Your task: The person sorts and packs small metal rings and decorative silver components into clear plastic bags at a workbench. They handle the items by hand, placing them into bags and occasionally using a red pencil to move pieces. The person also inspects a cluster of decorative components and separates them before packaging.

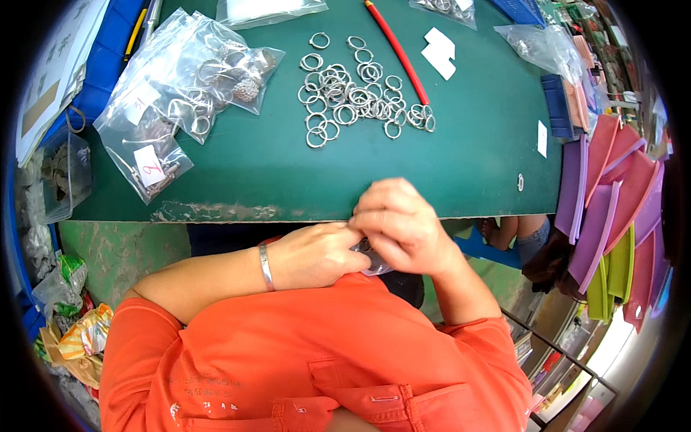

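Observation:
Close to my body, at the front edge of the green table (245, 173), my two hands meet. My left hand (320, 252) is closed, its fingertips at a small clear plastic bag (378, 268) with something metallic in it. My right hand (397, 225) is curled with its fingers pinched together over the same bag. Most of the bag is hidden behind my fingers. Farther off, a loose pile of silver metal rings (345, 114) lies on the green top. A red pencil (397, 52) slants beside the rings, its lower end touching them.
Clear bags of metal jewellery parts (209, 79) with paper tags lie at the left. White paper slips (439, 54) and a small metal clip (520, 182) are on the right. Purple, red and green bins (608, 209) stand beyond the table's right edge. A clear plastic box (68, 173) stands at the left.

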`<act>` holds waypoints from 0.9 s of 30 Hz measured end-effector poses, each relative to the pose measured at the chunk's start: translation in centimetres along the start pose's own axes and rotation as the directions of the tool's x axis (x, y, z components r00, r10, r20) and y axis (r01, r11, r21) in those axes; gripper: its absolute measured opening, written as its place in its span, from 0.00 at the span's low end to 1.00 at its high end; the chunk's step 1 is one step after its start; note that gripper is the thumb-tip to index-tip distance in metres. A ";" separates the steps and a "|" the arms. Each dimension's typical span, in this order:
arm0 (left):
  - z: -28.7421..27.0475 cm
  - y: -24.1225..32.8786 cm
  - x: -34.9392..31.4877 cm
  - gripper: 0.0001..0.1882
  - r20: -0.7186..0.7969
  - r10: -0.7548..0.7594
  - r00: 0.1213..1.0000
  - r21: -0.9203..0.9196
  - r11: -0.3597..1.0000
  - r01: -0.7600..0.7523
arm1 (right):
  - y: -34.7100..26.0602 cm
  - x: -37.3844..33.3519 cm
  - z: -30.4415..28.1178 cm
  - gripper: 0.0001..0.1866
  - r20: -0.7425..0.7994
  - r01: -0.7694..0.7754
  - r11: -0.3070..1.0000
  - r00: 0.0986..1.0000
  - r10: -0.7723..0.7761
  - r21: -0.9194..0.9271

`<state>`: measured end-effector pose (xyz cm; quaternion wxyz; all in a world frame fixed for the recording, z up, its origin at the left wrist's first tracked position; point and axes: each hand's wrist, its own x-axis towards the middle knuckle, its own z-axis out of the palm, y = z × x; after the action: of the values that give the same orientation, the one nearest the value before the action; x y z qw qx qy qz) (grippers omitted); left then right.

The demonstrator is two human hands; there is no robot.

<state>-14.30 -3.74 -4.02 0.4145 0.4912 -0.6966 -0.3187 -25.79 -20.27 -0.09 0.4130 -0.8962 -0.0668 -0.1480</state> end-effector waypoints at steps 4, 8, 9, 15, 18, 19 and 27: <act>0.4 -0.1 0.2 0.05 -0.094 0.055 0.994 -0.017 0.998 -0.057 | -1.6 -1.9 -0.5 0.12 0.093 -0.056 0.981 0.995 0.039 0.187; 0.2 0.0 0.1 0.05 -0.070 0.033 0.997 0.051 0.998 -0.030 | -1.6 -2.5 -1.5 0.12 0.065 -0.116 0.908 0.993 0.098 0.402; 0.1 0.0 0.1 0.06 -0.044 0.015 0.999 0.055 0.998 -0.013 | -0.7 -2.3 -1.9 0.12 -0.030 -0.074 0.949 0.996 0.087 0.305; -0.1 0.3 0.1 0.05 -0.056 0.030 0.998 0.073 0.997 -0.026 | 2.7 2.5 -2.4 0.18 -0.258 -0.274 0.884 0.948 0.184 -0.378; -0.2 -0.2 0.1 0.05 -0.076 0.051 0.996 0.069 0.997 -0.045 | 2.1 2.7 -2.2 0.15 -0.199 -0.237 0.944 0.961 0.193 -0.230; -0.1 -0.3 0.1 0.05 -0.085 0.072 0.994 0.066 0.996 -0.066 | 1.6 2.3 -2.4 0.14 -0.239 -0.278 0.954 0.939 0.246 -0.113; 0.0 -0.6 -0.1 0.06 -0.068 0.048 0.997 0.047 0.998 -0.045 | 1.2 1.2 -3.7 0.17 -0.193 -0.384 0.923 0.909 0.369 -0.040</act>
<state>-14.01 -3.83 -4.49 0.4343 0.4949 -0.7002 -0.2762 -25.16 -23.85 1.64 0.4030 -0.8902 0.1511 -0.1493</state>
